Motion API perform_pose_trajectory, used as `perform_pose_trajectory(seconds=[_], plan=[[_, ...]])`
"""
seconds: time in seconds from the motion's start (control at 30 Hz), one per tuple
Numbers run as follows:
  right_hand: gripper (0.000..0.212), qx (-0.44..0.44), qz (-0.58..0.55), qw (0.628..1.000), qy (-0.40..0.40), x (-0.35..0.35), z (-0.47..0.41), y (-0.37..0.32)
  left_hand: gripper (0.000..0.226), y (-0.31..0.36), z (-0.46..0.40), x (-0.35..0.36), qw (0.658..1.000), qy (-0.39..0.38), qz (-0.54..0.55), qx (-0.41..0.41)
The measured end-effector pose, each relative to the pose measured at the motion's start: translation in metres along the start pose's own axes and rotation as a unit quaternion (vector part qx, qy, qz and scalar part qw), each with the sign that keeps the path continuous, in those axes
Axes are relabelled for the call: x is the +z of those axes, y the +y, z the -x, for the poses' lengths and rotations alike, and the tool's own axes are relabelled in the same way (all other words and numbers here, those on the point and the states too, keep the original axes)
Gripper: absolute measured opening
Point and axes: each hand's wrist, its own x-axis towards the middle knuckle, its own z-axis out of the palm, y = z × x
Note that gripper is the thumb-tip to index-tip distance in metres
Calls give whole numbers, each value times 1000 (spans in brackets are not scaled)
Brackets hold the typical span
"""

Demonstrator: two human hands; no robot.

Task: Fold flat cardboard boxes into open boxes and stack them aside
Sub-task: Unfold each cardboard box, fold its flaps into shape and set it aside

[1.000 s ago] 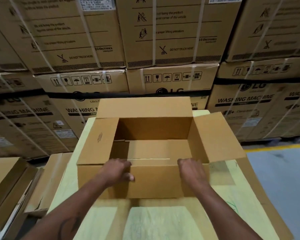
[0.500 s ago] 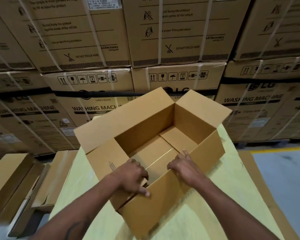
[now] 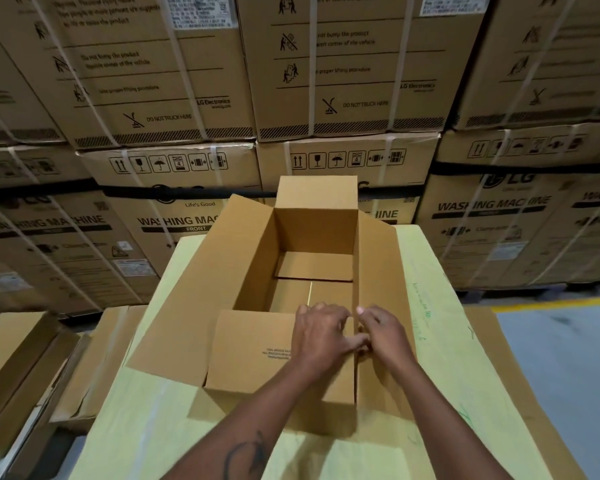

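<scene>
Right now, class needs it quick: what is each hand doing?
Left hand: fingers curled, gripping the cardboard box at its near right corner.
Right hand: fingers curled, gripping the same corner.

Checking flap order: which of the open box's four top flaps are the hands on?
The near flap, the one with small print; both hands meet at its right corner.

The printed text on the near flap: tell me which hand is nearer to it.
Left. The left hand lies on the near flap, right beside the printed text. The right hand is further right, at the box's near right corner.
</scene>
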Motion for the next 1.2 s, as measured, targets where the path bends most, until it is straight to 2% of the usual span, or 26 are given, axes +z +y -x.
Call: perform_pose_trajectory(seconds=[0.07,0.1,0.13,0.2,0.27,0.33,0.4,0.43,0.5,0.57,0.6,0.67,0.73,0.77,0.83,0.87,0.97,1.03,1.07,1.1,1.13,1.17,1.2], plan=[[28,-10,-90,994,-58,-6,11,-1,35,6,-13,-8,1000,23,10,-10],[36,-20,-115,990,-84,-9,16,1,35,11,-20,-13,1000,15,16,-18],[55,-38,-119,986,-111,-15,19,3,38,15,-24,-16,999,1,24,-27],[93,-64,-32,986,-150,-23,18,13,48,18,-26,-20,998,-21,37,-41],[109,-86,83,977,-180,-25,22,21,47,14,-24,-29,995,-48,68,-46],[95,-112,141,970,-161,-24,22,28,42,10,-24,-50,986,-123,113,-22],[66,-119,109,977,-139,-26,22,33,36,7,-27,-81,968,-202,148,-7],[57,-111,72,981,-140,-28,25,31,35,1,-29,-97,960,-223,167,-27],[57,-102,27,985,-133,-29,31,36,35,-21,-31,-121,950,-248,169,-88],[56,-120,25,986,-117,-26,42,40,31,-47,-27,-133,930,-311,149,-130],[54,-142,24,984,-104,-24,49,40,38,-55,-23,-138,911,-355,157,-143],[49,-249,27,965,-76,-21,64,45,74,-61,-16,-143,863,-446,182,-151],[37,-387,59,919,-39,-18,72,65,104,-60,-6,-140,832,-525,127,-131],[29,-414,85,906,-25,-18,74,76,111,-60,1,-133,827,-542,80,-129],[20,-424,146,894,-15,-24,80,94,117,-62,22,-112,836,-533,1,-130],[26,-428,189,884,-19,-28,83,100,117,-64,34,-100,845,-520,-9,-123],[67,-412,344,840,-83,-32,93,108,104,-74,59,-71,853,-507,35,-117],[63,-414,408,806,-113,-36,97,118,72,-79,67,-57,862,-498,38,-92],[57,-437,434,780,-112,-38,98,128,51,-80,72,-49,883,-464,5,-66],[55,-444,438,772,-124,-39,99,142,34,-82,78,-41,909,-413,-47,-38],[57,-424,413,795,-131,-36,100,155,26,-82,84,-35,927,-363,-91,-12],[61,-365,356,853,-110,-33,103,167,24,-83,90,-30,939,-320,-123,8],[57,-259,265,926,-72,-29,105,172,26,-83,95,-26,947,-289,-139,17]])
